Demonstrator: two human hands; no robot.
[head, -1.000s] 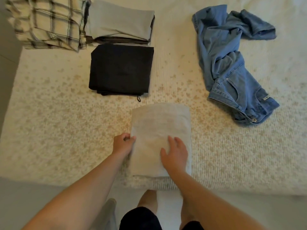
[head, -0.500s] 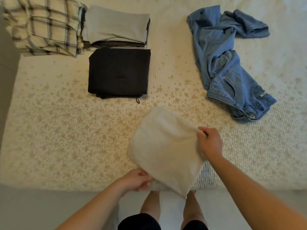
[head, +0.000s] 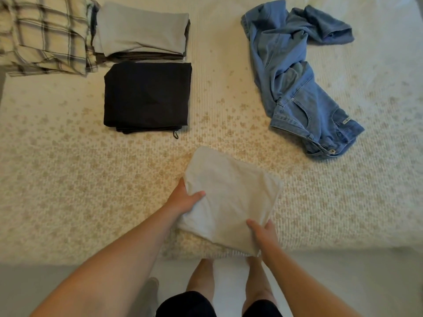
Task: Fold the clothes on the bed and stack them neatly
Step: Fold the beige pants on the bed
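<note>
Closest in, both hands have the folded cream garment (head: 231,197) at the near edge of the bed (head: 68,191). The left hand (head: 186,199) grips its left edge with the thumb curled over the top, and the right hand (head: 263,234) pinches its near right corner, thumb on top too. The garment sits turned at an angle between the two hands. Beyond the garment to the left lies a folded black piece (head: 146,97), with a grey folded stack (head: 142,33) just behind it and a plaid shirt (head: 43,35) beside that. Beyond the garment to the right, crumpled blue jeans (head: 297,76) lie unfolded.
</note>
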